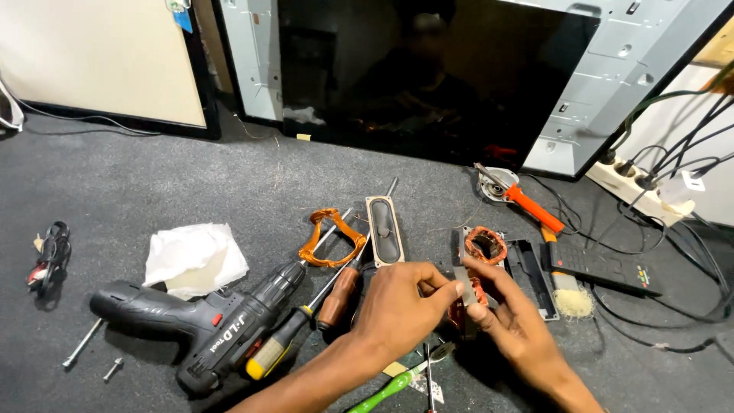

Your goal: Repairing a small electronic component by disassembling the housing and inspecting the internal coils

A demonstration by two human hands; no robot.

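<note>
My left hand (399,304) and my right hand (511,321) meet over the grey carpet, both gripping a small transformer (466,294) with a grey metal core and orange-red copper winding. A second wound coil part (485,245) lies just beyond it. To the left lie a loose copper coil loop (331,239), a long oval speaker (383,230), a brown-handled screwdriver (339,294) and a yellow-and-black-handled screwdriver (277,344).
A black cordless drill (195,321) and a crumpled white tissue (193,258) lie at the left. A flat screen panel (428,76) leans at the back. An orange-handled tool (527,203), a remote control (604,268), a power strip (642,191) and cables sit at the right.
</note>
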